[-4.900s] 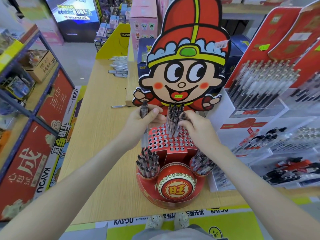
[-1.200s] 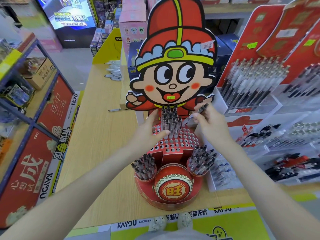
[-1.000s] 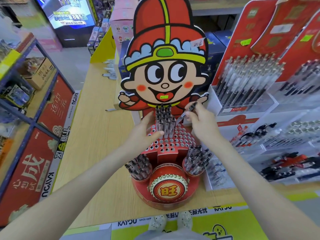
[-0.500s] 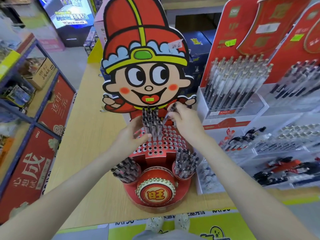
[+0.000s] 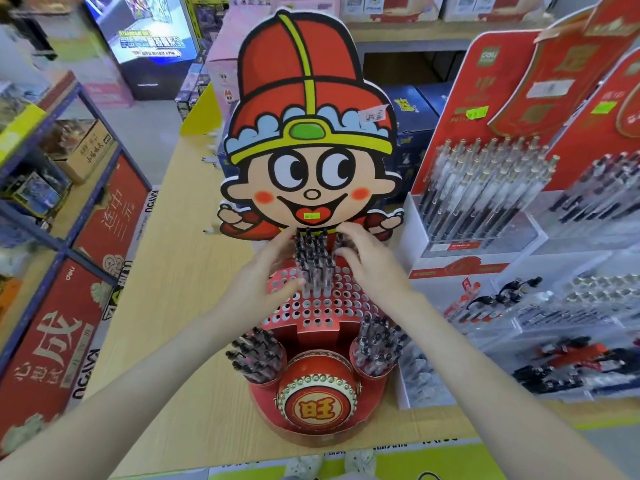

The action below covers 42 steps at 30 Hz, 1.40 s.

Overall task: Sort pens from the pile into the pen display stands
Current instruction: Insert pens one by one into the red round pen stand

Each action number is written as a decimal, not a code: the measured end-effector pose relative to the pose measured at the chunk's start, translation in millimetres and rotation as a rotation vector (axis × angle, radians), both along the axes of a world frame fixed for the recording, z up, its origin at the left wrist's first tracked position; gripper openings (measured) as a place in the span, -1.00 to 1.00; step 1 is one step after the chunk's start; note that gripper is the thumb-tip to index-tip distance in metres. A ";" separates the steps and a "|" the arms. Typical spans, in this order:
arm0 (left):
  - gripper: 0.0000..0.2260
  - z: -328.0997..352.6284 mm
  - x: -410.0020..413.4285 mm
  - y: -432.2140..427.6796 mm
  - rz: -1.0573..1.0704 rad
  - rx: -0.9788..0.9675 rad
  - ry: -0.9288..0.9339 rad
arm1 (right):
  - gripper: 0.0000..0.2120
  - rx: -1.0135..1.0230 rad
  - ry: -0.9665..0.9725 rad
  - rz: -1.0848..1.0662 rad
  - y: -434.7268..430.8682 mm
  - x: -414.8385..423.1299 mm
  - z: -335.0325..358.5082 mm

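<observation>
Wooden shop table (image 5: 180, 237) carried the red pen stand (image 5: 313, 317), where a cluster of pens (image 5: 313, 261) stood upright in its holes, between both hands. Left hand (image 5: 263, 282), fingers spread, touched the cluster's left side; right hand (image 5: 374, 271) reached the rightmost pen (image 5: 341, 239), but blur hid whether it pinched it

1 head cam, wide-angle, looks fwd/down, close above pen stand (image 5: 317, 407)

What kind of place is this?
Probably a stationery shop: a cartoon pen display stand on a wooden table, white racks full of pens to its right, shelving with boxed goods at left.
</observation>
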<state>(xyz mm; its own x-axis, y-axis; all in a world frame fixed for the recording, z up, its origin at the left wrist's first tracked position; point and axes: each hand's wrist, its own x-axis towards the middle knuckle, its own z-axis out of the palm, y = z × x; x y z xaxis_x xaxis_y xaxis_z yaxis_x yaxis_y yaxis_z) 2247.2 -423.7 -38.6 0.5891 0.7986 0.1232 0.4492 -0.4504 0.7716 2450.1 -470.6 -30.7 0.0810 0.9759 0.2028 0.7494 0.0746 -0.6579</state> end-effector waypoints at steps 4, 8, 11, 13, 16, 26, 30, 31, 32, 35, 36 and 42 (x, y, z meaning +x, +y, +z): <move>-0.39 -3.4 -3.6 5.5 -0.054 0.148 0.067 | -0.67 -0.005 -0.055 0.033 2.6 -4.3 1.3; -0.41 -4.2 -5.4 11.9 -0.101 0.214 0.111 | -0.66 -0.023 -0.107 0.022 4.6 -7.9 1.6; -0.42 -4.6 -8.0 17.3 -0.126 0.231 0.131 | -0.66 -0.073 -0.096 -0.062 2.3 -10.5 -2.2; -0.42 -5.4 -9.6 20.4 -0.148 0.239 0.138 | -0.60 -0.086 -0.089 -0.095 0.8 -13.8 -6.9; -0.42 -6.1 -12.7 23.2 -0.171 0.232 0.144 | -0.58 -0.093 -0.061 -0.150 -3.2 -19.5 -7.8; -0.51 12.2 -56.6 0.3 -0.122 0.264 0.071 | -0.66 0.235 -0.075 -0.263 -45.2 -77.0 41.9; -0.55 14.3 -100.6 -23.4 -0.020 0.293 0.097 | -0.68 0.358 -0.151 -0.171 -66.6 -143.0 45.7; -0.56 12.0 -113.8 -28.5 -0.002 0.294 0.110 | -0.69 0.363 -0.173 -0.145 -70.9 -161.1 42.6; -0.56 8.5 -127.1 -32.5 0.017 0.284 0.129 | -0.71 0.361 -0.190 -0.129 -75.0 -179.2 38.1; -0.56 -3.2 -168.6 -42.6 0.026 0.289 0.181 | -0.73 0.292 -0.156 -0.109 -83.4 -228.0 19.8; -0.55 -7.0 -181.1 -42.3 0.018 0.301 0.192 | -0.74 0.261 -0.132 -0.104 -84.1 -241.7 14.3; -0.57 -18.5 -243.3 -8.5 0.056 0.252 0.228 | -0.72 0.057 -0.077 -0.130 -48.0 -309.3 -17.1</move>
<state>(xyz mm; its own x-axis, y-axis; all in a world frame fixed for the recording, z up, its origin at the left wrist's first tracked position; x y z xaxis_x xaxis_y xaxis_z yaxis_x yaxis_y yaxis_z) 2004.0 -432.1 -57.0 0.5800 0.7919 0.1911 0.6268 -0.5836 0.5163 2140.8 -518.6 -47.8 0.1879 0.9450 0.2677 0.8030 0.0091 -0.5959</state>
